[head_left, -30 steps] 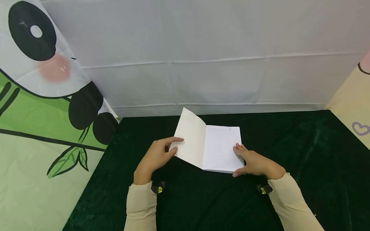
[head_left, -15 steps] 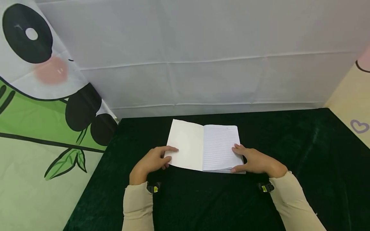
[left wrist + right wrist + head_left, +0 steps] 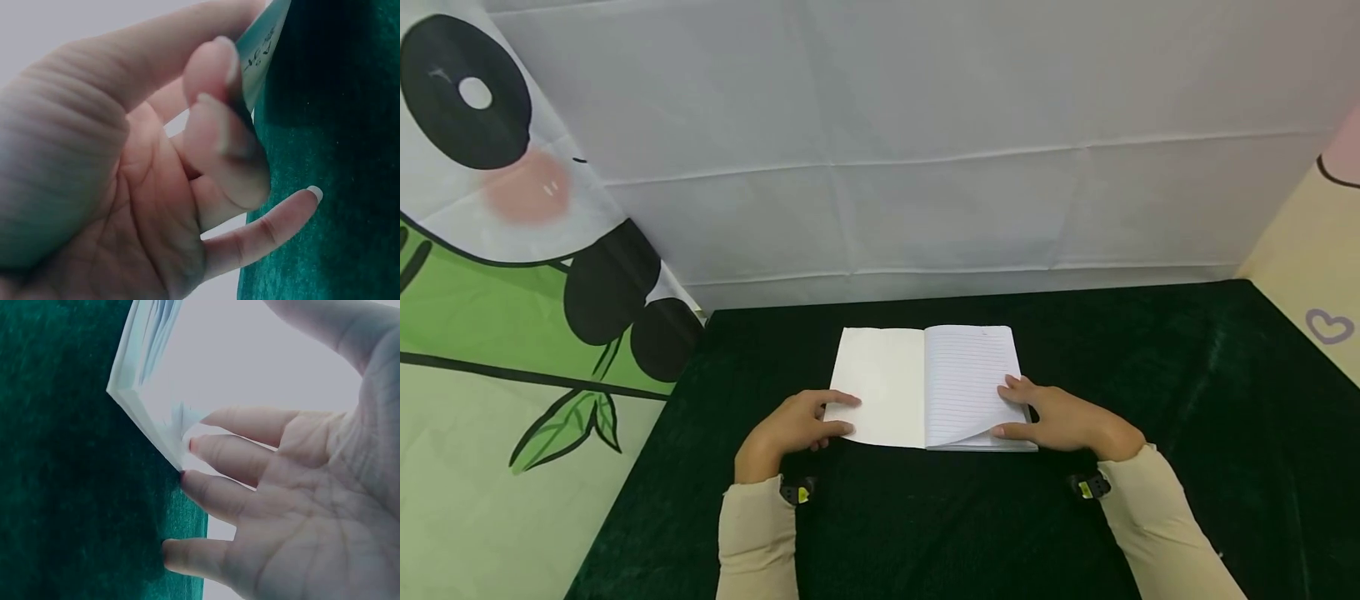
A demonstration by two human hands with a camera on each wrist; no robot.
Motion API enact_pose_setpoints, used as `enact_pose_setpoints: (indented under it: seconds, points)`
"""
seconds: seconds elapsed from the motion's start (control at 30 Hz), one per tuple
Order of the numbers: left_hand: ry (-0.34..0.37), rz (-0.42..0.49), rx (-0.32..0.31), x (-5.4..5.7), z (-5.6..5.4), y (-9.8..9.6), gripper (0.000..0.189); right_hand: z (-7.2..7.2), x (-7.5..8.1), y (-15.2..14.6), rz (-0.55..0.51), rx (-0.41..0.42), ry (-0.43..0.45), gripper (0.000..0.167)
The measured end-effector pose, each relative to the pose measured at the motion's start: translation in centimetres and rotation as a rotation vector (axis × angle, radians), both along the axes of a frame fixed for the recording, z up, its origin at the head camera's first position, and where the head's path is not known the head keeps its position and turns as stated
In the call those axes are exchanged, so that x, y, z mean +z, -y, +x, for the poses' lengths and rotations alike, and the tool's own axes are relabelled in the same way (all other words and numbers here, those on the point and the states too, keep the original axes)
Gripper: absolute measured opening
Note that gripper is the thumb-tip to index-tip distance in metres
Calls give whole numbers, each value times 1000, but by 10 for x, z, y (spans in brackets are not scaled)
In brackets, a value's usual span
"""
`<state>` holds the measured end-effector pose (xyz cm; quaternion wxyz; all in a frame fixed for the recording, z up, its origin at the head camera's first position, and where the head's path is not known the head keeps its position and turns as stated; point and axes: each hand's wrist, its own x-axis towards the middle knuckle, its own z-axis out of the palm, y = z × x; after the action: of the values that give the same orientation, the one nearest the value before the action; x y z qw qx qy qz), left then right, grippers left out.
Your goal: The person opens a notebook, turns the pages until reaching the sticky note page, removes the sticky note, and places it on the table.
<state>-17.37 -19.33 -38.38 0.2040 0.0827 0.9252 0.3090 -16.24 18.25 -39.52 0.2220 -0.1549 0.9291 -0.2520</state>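
A notebook (image 3: pixel 970 375) lies open on the dark green cloth, its blank cover (image 3: pixel 880 375) turned to the left and a lined page on the right. My left hand (image 3: pixel 793 425) holds the cover's outer edge between thumb and fingers. In the left wrist view, small dark marks show on the cover's outer side (image 3: pixel 262 59). At the right edge, my right hand (image 3: pixel 1063 421) grips the top page, thumb near the lower corner. That corner curls up above the pages below. The right wrist view shows the page block (image 3: pixel 140 359) beside the fingers (image 3: pixel 231 456).
Dark green velvet cloth (image 3: pixel 925 533) covers the table. A white curtain (image 3: pixel 887 208) hangs behind its far edge. Cartoon-printed cloth (image 3: pixel 467 417) stands at the left, and a cream panel with a heart (image 3: pixel 1330 325) at the right. Small dark devices (image 3: pixel 1090 486) sit at both wrists.
The raised cover has come down to the left, my left hand moving down with it. The lower right corner of the lined page has lifted and curled under my right thumb.
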Motion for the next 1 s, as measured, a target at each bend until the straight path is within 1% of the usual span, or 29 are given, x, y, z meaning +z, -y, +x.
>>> enact_pose_setpoints:
  seconds: [0.1,0.2,0.27,0.33,0.4,0.5,0.63,0.7,0.77,0.87,1.0]
  points:
    - [26,-24,15,0,1,2,37,0,1,2,-1,-9,8,86]
    - [62,-51,43,1,3,0,34,-1,2,3,3,-9,13,85]
    - [51,-78,45,2,4,-5,32,-1,2,4,3,-13,17,84]
    - [14,-102,45,1,4,-14,29,-1,2,5,1,-12,17,84]
    - [-27,-121,27,1,5,-27,26,0,1,5,-1,-14,14,84]
    - [-80,-119,-31,0,9,-51,24,1,1,5,-10,-11,1,78]
    - [-164,-119,-134,-6,15,-80,23,3,-1,4,-33,3,-32,62]
    - [-204,-119,-161,-9,18,-91,22,3,-2,4,-48,12,-43,52]
    - [-224,-109,-177,-13,20,-100,23,3,-1,3,-66,15,-50,40]
    - [-229,-84,-199,-17,21,-112,27,1,1,2,-80,12,-57,26]
    - [-233,-95,-227,-19,21,-123,28,-1,5,0,-83,6,-66,17]
